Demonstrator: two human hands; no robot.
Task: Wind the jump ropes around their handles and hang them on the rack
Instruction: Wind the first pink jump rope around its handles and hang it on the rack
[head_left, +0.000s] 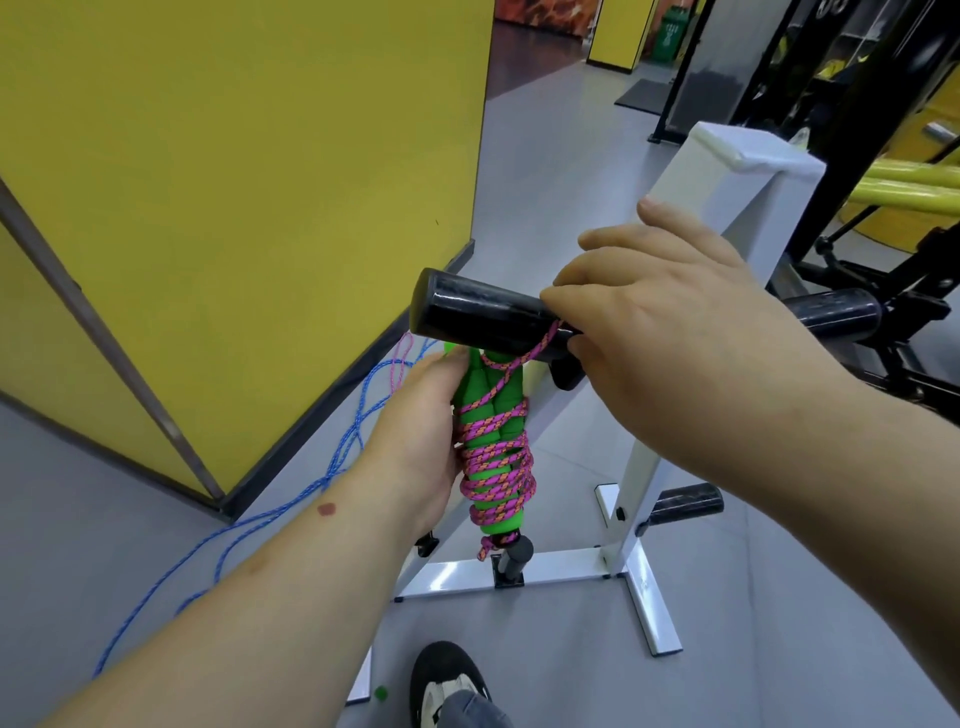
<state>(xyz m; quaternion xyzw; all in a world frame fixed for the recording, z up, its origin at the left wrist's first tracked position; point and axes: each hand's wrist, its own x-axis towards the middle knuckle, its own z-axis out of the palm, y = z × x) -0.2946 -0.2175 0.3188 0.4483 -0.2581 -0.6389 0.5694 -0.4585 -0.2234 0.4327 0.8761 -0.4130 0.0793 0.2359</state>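
Two hands work at one white rack (636, 483). The left hand (431, 431) grips two green handles (491, 415) held together, upright, with one pink rope (498, 462) wound many times around them. The right hand (670, 322) pinches the free pink strand against the black peg (478, 312) at 12 o'clock above the handles. Four black pegs are visible on the rack. One blue rope (332, 467) lies loose on the floor (519, 639) at 9 o'clock, along the edge of the yellow wall (234, 156). At 6 o'clock one shoe (447, 680) stands near the rack base; open floor stays at 12 o'clock.
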